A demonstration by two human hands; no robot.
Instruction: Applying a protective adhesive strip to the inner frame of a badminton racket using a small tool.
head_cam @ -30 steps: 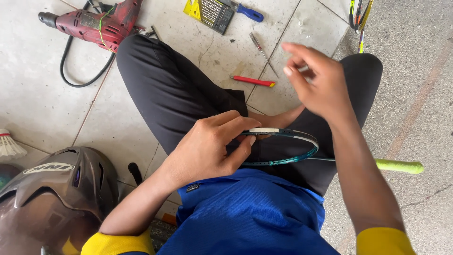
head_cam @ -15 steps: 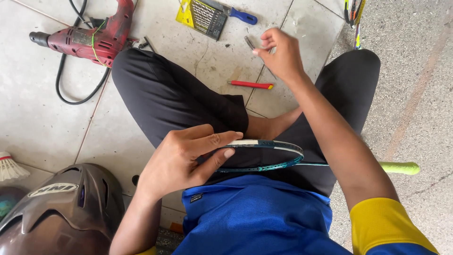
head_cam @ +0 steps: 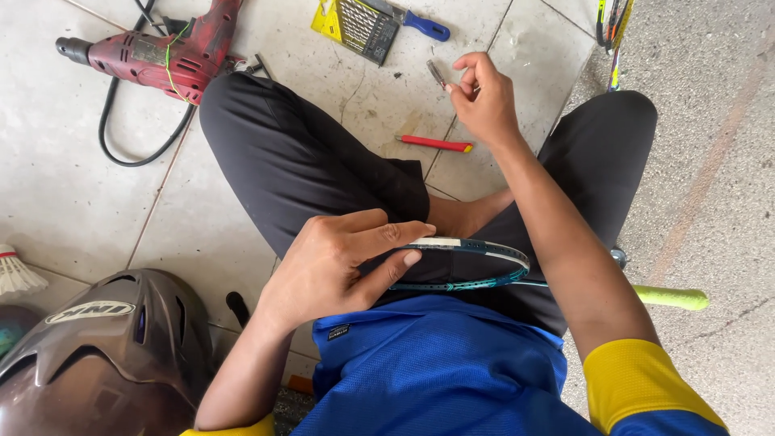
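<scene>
**A:** Starting closest in, what has the left hand (head_cam: 335, 262) got?

**B:** It sits at about six o'clock, over the lap. Its fingers (head_cam: 387, 234) are wrapped round the racket frame (head_cam: 476, 246), a teal hoop with a white patch on the rim, thumb underneath and the others on top. The frame lies flat across the dark trousers, and its yellow-green handle (head_cam: 674, 297) pokes out at three o'clock over the floor (head_cam: 73, 194).

**A:** Is that grip good enough for stringing work?

**B:** I'd judge it sound. Holding close to the white patch keeps the rim from twisting. I'd keep the frame pressed to the thigh so it can't rock.

**A:** And the right hand (head_cam: 484, 101)?

**B:** Further out, around twelve o'clock, raised above the tiles. Its fingertips are pinched on a small metal tool (head_cam: 437, 74), thin and greyish; I can't tell exactly what kind. A light pinch near the tip should give the best control.

**A:** What lies beyond?

**B:** A red pencil-like stick (head_cam: 434, 144) is on the tiles just below that hand. Farther off are a yellow-backed tool card (head_cam: 359, 24) with a blue-handled screwdriver (head_cam: 420, 24) at twelve, and a red drill (head_cam: 153, 55) with its black cord at ten. A dark helmet (head_cam: 89, 355) rests at eight, a shuttlecock (head_cam: 14, 270) at nine.
</scene>
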